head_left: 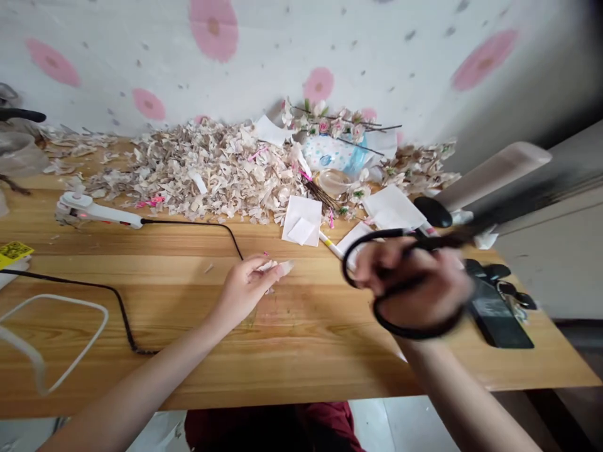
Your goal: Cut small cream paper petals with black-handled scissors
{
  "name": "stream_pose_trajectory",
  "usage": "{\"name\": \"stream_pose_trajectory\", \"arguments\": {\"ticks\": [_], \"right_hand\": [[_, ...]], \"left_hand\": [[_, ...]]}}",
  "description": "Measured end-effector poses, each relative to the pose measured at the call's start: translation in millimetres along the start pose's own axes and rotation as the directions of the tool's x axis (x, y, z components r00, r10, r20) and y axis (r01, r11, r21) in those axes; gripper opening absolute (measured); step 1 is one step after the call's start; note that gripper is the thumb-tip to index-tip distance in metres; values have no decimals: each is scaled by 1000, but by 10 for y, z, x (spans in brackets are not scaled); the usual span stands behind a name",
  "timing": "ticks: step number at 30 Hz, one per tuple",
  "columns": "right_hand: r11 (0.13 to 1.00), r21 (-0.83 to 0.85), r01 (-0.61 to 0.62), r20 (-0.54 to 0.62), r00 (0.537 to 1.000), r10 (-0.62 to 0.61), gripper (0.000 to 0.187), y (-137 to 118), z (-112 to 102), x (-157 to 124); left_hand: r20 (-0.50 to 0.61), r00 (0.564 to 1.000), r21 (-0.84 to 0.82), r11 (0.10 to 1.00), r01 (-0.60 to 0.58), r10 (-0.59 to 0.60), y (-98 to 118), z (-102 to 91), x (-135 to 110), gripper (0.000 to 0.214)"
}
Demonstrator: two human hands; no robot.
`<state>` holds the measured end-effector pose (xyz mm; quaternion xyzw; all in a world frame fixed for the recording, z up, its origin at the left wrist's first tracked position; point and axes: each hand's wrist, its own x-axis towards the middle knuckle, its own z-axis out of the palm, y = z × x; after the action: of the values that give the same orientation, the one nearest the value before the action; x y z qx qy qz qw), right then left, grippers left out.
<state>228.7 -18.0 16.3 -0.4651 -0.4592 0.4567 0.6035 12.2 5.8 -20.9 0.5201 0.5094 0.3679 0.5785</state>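
My left hand (249,281) is closed over the middle of the wooden table, pinching a small piece of white paper (284,269) that sticks out past the fingertips. My right hand (419,276), smeared by motion, is raised above the table's right side and grips a pair of black-handled scissors (351,256). Its loops hang toward me and the blurred blades point away to the right. Beyond the hands lie white paper squares (301,220) and a white marker (330,245) with a yellow band.
A large heap of paper scraps (211,169) lines the wall, with artificial flowers (336,125) beside it. A white glue gun (98,210) trails a black cord at left. A phone (502,314) and sunglasses (513,290) lie near the right edge.
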Motion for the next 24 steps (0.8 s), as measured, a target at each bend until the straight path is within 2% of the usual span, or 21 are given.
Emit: {"name": "stream_pose_trajectory", "arguments": {"ticks": [3,6,10,14,21,24], "right_hand": [[978,-185,-96,147,981,124,44,152,167,176],[917,-369,-151,198,951,236,39,336,299,207],[918,-344,-195,240,927,287,41,486,338,104],[894,-361,-264,220,908,357,43,473,326,24],[911,-309,-274,442,807,392,58,364,285,-174],[879,-341,-333,494,732,469,64,292,266,-279]], "left_hand": [[26,999,0,999,45,-45,40,-15,-11,29],[11,1000,21,1000,-7,7,25,-32,-12,24],[34,998,98,993,-59,56,-46,-31,-16,22],[-5,999,113,993,-36,37,-81,-13,-25,22],[-153,984,-125,989,77,-96,52,-3,-3,21],[-192,974,-198,977,78,-117,69,-14,1,23]]}}
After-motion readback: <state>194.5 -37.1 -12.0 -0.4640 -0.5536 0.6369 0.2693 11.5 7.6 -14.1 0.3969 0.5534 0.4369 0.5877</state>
